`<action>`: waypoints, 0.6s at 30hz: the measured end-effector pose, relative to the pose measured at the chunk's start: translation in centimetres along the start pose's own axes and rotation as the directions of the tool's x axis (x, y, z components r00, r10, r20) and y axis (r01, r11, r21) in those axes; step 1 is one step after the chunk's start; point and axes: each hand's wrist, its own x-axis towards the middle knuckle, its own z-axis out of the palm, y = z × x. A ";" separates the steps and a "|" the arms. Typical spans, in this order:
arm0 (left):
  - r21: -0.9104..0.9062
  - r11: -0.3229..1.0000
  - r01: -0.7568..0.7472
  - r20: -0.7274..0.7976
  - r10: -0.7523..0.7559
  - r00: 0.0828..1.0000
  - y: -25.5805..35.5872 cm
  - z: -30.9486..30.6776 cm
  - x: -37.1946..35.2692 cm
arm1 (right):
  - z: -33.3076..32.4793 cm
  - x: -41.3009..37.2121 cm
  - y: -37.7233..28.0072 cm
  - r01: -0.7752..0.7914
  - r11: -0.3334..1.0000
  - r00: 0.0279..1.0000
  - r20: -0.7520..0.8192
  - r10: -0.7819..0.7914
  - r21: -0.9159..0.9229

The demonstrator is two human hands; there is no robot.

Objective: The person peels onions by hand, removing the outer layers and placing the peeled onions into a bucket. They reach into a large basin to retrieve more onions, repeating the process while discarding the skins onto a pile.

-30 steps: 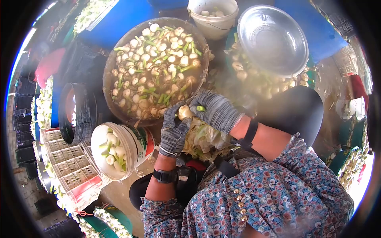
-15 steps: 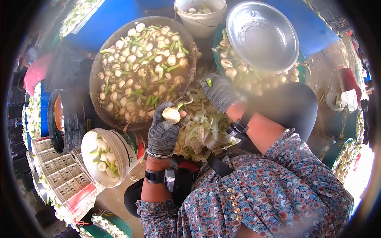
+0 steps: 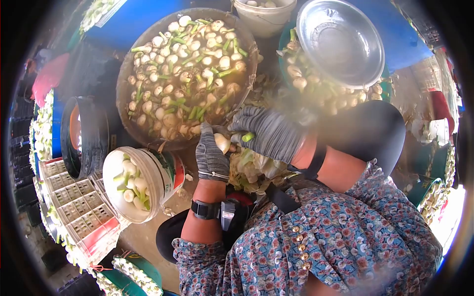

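Note:
My left hand (image 3: 211, 154), in a grey striped glove, is closed around a white onion bulb (image 3: 222, 143). Meeting it at the bulb is my right hand (image 3: 270, 134), also gloved and closed. A short green object (image 3: 248, 137) sticks out of the right fist; the rest of it is hidden by the fingers. Just beyond both hands stands a wide tub (image 3: 121, 106) of murky water full of bulbs with green stems. Pale peelings (image 3: 266, 165) lie in a heap below my hands.
A white bucket (image 3: 157, 170) of trimmed bulbs tilts at the left, beside a pale crate (image 3: 74, 202). At the upper right, a metal basin (image 3: 340, 44) rests over a green tub (image 3: 387, 89) of bulbs. Another white bucket (image 3: 266, 22) stands at the back.
My right hand has come in toward the left and now meets it at the bulb. The bulb has turned in my left hand, and its stem end is now hidden. The view has shifted slightly.

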 end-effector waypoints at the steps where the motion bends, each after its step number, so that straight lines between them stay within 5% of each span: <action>1: -0.012 0.999 0.039 -0.028 -0.039 0.999 0.8 0.8 -0.6 | 0.0 0.0 0.0 0.005 0.998 1.000 0.029 -0.003 -0.059; 8: 0.082 0.992 0.099 0.059 -0.104 0.993 -0.1 0.6 -0.3 | 0.2 -0.4 -0.5 0.002 0.991 0.999 0.034 0.002 -0.134; 14: 0.245 0.958 -0.149 0.271 0.080 0.959 -1.5 -0.1 0.1 | 0.3 0.4 -0.1 -0.407 0.905 0.905 0.187 0.381 0.123; 18: 0.247 0.961 -0.127 0.215 0.073 0.974 0.2 1.4 -1.6 | 0.2 0.0 0.6 -0.446 0.874 0.887 0.224 0.403 0.193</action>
